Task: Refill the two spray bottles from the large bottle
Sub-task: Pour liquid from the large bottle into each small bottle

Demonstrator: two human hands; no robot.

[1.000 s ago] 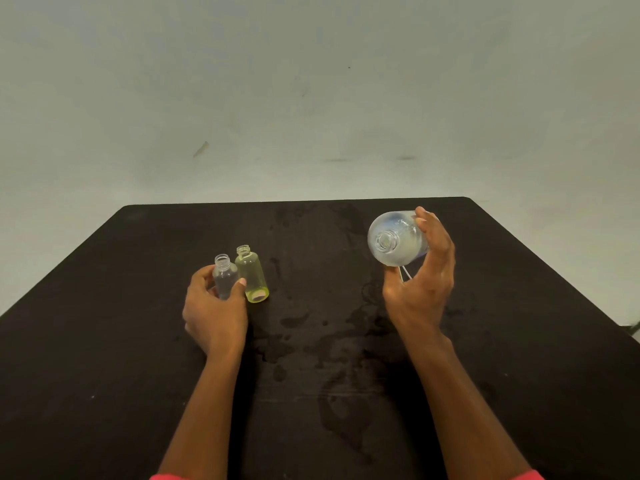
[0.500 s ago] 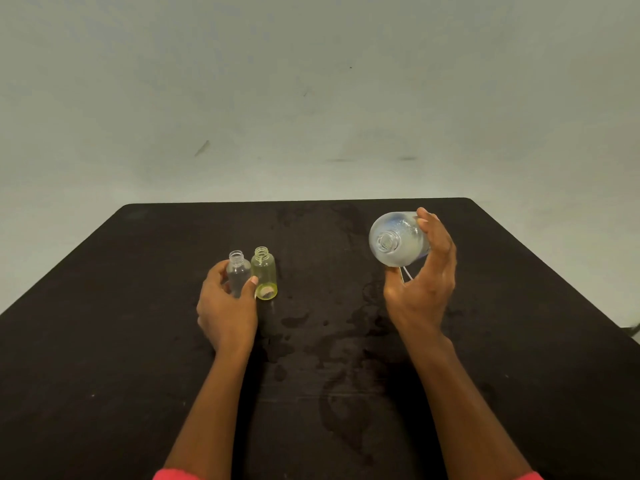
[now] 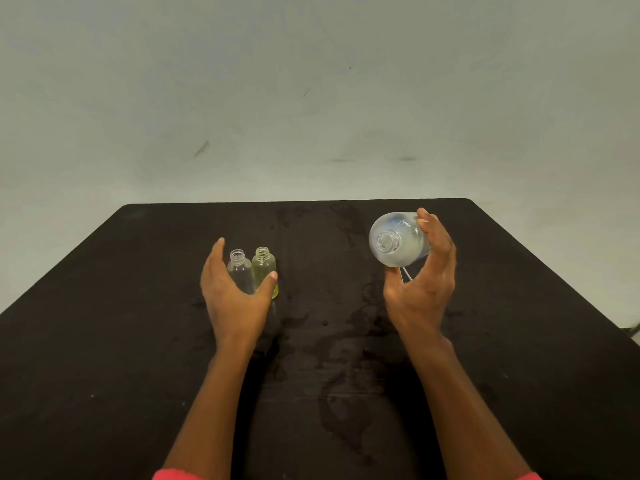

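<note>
Right hand (image 3: 422, 289) grips the large clear plastic bottle (image 3: 398, 244) aloft, long axis tilted, open mouth facing left and toward the camera. Small clear spray bottle (image 3: 240, 271) and small yellow-tinted spray bottle (image 3: 264, 268) stand upright and uncapped, well to its left. Left hand (image 3: 235, 299) cups them, fingers straight.

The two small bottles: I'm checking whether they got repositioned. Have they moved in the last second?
Yes. The clear bottle and the yellow bottle have shifted right, nearer the far right corner of the table.
</note>
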